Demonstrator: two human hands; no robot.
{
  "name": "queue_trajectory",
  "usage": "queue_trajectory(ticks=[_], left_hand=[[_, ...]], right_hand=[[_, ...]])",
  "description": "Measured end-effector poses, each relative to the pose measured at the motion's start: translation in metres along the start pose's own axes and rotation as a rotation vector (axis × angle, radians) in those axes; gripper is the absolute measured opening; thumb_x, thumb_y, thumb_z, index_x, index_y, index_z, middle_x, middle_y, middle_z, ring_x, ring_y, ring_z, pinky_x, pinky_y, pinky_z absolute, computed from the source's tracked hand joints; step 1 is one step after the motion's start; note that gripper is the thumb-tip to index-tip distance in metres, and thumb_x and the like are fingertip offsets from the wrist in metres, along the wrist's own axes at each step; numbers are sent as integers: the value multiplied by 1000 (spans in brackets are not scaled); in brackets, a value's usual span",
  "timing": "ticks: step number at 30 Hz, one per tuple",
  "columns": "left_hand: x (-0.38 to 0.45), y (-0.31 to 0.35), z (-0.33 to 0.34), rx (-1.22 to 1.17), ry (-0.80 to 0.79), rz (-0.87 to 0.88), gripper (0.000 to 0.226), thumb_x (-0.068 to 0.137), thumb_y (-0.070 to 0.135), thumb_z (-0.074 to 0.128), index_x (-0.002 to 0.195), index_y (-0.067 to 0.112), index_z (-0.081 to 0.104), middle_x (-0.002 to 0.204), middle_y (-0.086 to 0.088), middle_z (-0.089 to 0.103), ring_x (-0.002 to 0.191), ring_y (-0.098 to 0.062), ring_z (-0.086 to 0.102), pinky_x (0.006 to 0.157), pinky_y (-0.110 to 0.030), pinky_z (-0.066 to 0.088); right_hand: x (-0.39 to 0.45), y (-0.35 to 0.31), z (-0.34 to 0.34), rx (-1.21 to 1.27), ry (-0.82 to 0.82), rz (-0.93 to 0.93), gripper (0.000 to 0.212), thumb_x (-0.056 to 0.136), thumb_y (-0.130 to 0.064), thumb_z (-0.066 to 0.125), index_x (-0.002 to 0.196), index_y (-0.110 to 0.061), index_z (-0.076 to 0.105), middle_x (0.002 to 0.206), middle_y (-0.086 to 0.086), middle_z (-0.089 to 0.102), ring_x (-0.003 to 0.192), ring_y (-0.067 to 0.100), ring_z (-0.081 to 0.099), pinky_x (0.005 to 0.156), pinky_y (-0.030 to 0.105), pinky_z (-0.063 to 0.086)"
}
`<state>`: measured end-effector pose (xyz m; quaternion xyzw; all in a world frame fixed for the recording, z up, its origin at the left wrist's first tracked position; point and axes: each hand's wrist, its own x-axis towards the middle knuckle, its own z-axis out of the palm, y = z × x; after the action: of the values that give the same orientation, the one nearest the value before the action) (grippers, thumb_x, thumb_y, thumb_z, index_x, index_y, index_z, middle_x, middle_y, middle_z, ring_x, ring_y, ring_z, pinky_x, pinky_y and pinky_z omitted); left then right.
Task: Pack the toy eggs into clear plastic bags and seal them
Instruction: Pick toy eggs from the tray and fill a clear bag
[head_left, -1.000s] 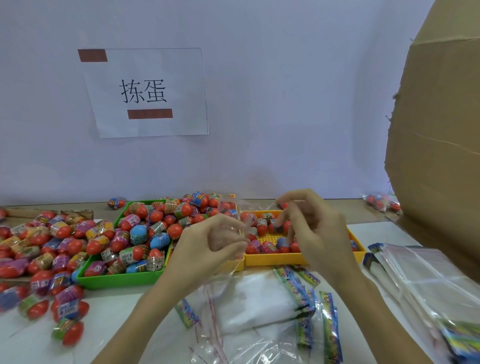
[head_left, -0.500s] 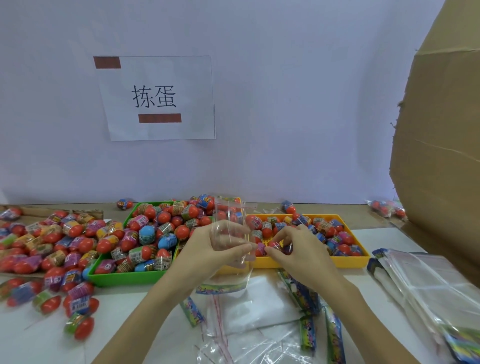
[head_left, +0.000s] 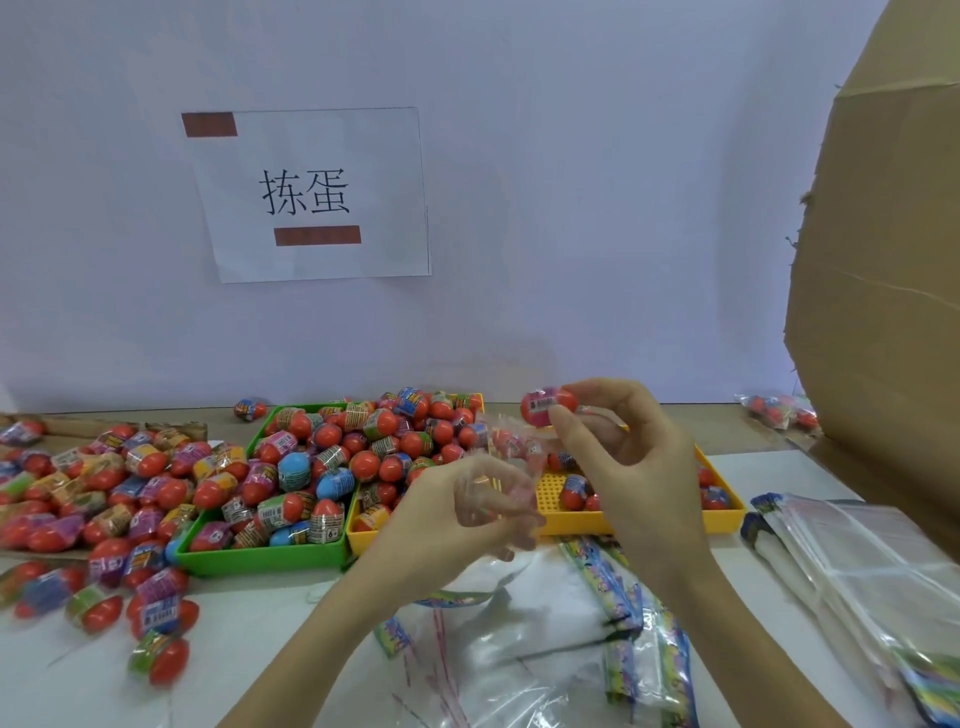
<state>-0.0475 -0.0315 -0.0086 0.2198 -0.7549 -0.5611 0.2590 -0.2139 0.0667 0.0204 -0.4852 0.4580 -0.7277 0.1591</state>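
- I see my right hand (head_left: 631, 462) raised above the yellow tray (head_left: 644, 519), thumb and fingertips pinching a red toy egg (head_left: 548, 406) that sticks out to the left of them.
- My left hand (head_left: 457, 514) grips a clear plastic bag (head_left: 506, 457); its fingers are curled round the film, and the bag's mouth reaches up toward the egg, just below it.
- Left of my left fingers, the green tray (head_left: 260, 558) is heaped with eggs, and loose eggs (head_left: 104, 499) spread beyond it.
- Below both hands lie empty bags (head_left: 519, 634) on the table (head_left: 249, 639).
- Right of my right wrist sits a stack of bags (head_left: 872, 566).
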Motion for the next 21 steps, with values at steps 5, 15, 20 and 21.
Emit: queue_trajectory(ticks=[5, 15, 20, 21], left_hand=[[-1, -3, 10, 137, 24, 69, 41, 90, 27, 81, 126, 26, 63, 95, 0, 82, 86, -18, 80, 80, -37, 65], [1, -4, 8, 88, 61, 88, 50, 88, 33, 81, 132, 26, 57, 97, -1, 82, 87, -21, 81, 76, -35, 65], [2, -5, 7, 80, 80, 90, 48, 94, 21, 81, 134, 22, 56, 100, -3, 81, 87, -24, 81, 80, -48, 66], [3, -5, 7, 77, 86, 94, 47, 94, 19, 81, 134, 21, 56, 101, -4, 81, 87, -25, 80, 80, -51, 66]], right_hand=[[-9, 0, 6, -335, -1, -153, 18, 89, -41, 81, 103, -32, 74, 92, -13, 69, 70, 11, 59, 64, 19, 46], [-10, 10, 7, -515, -103, -277, 24, 91, -29, 83, 112, -26, 72, 93, -21, 67, 61, 12, 62, 60, 11, 41], [-9, 15, 7, -632, -134, -412, 22, 94, -32, 79, 111, -19, 75, 116, -8, 65, 66, 6, 61, 67, 6, 40], [-9, 16, 6, -664, -127, -446, 23, 94, -31, 78, 112, -17, 76, 120, -4, 63, 68, 5, 60, 68, 6, 41]])
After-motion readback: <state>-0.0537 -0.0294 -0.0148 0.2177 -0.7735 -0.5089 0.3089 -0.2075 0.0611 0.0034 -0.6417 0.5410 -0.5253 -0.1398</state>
